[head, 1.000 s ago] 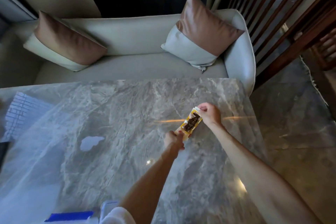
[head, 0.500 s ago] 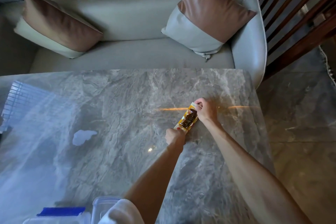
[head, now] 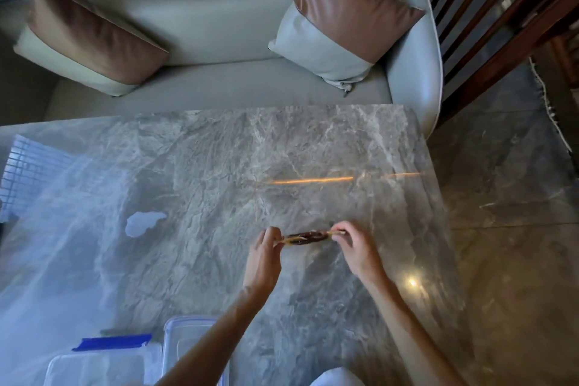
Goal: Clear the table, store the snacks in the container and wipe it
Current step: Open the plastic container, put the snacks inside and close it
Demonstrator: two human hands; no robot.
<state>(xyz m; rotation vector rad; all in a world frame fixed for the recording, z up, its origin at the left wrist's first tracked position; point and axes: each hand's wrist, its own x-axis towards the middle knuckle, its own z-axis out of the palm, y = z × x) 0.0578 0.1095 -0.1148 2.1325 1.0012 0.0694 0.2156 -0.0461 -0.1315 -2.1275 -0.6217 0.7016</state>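
Observation:
A yellow-and-brown snack packet hangs level above the grey marble table, seen edge-on. My left hand pinches its left end and my right hand pinches its right end. A clear plastic container stands at the table's near edge, partly hidden by my left forearm. Beside it on the left lies a clear lid with a blue clip.
A small pale patch shows on the table left of the hands. A pale sofa with two brown-and-grey cushions stands behind the table. Dark wooden slats rise at the right, over stone floor.
Both hands have drawn the packet back toward me and turned it from a diagonal to level, edge-on. The view has dropped, so more of the container and lid shows.

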